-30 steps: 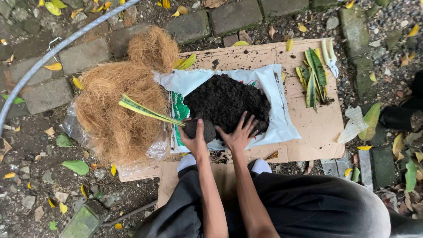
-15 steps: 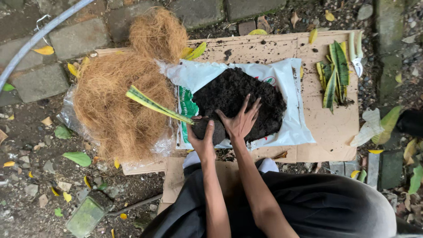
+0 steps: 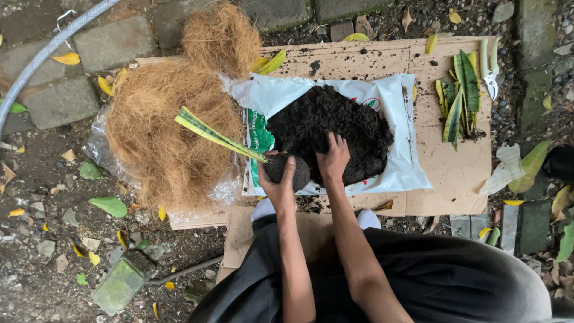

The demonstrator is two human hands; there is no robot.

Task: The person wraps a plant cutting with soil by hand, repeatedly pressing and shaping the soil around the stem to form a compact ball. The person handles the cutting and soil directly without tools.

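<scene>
Golden-brown coconut fibre (image 3: 161,131) sits heaped on clear plastic at the far left, loose and springy by the look of it. Moving right, the left hand (image 3: 281,182) cups a dark rounded ball of soil (image 3: 290,170), fingers wrapped snugly around it, with a long yellow-edged green leaf cutting (image 3: 218,136) sticking out toward the fibre. That ball looks crumbly and damp, so I'd judge it wants support from beneath, not a pinch at the stiff leaf. Just beside it, the right hand (image 3: 333,158) presses into the black potting soil pile (image 3: 329,131), fingers spread and partly buried, gripping nothing firm. The soil lies on a white plastic bag (image 3: 400,101) over flat brown cardboard (image 3: 448,173). Far right, more striped green leaf cuttings (image 3: 460,96) lie in a bundle.
</scene>
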